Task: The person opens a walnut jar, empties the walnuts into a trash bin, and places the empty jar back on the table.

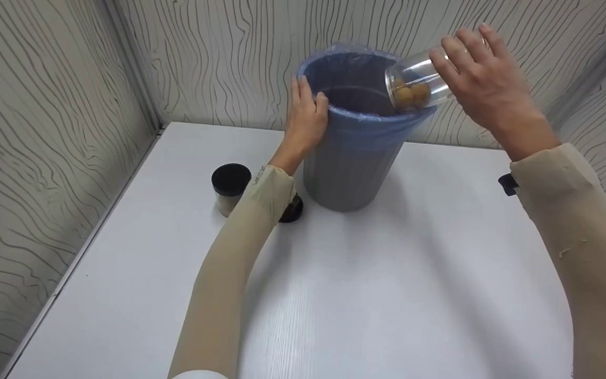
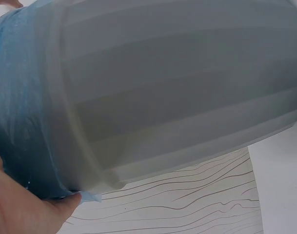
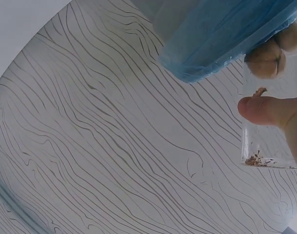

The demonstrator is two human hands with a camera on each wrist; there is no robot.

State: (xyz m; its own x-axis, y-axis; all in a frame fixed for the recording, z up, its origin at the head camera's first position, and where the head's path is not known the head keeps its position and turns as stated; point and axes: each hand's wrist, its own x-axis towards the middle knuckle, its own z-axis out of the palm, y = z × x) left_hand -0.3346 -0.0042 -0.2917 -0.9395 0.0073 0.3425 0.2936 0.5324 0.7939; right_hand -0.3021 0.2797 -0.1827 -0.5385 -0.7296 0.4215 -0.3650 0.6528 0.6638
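My right hand [image 1: 492, 79] grips a clear jar [image 1: 442, 63], tilted with its mouth over the rim of a grey trash can [image 1: 342, 173]. Brown walnuts [image 1: 412, 95] lie near the jar's mouth. Small brown crumbs [image 3: 258, 160] show in the jar in the right wrist view, where my thumb [image 3: 265, 111] presses on its side. A blue bag [image 1: 376, 126] lines the can and folds over its rim. My left hand [image 1: 305, 116] holds the can at the left of that rim, against the bag. Part of this hand also shows low in the left wrist view.
A small jar with a black lid [image 1: 231, 179] stands left of the can on the white table [image 1: 366, 295]. Partly behind my left sleeve [image 1: 240, 247] lies a round black thing [image 1: 293, 209]. Wood-patterned walls [image 1: 219, 58] stand behind and to the left.
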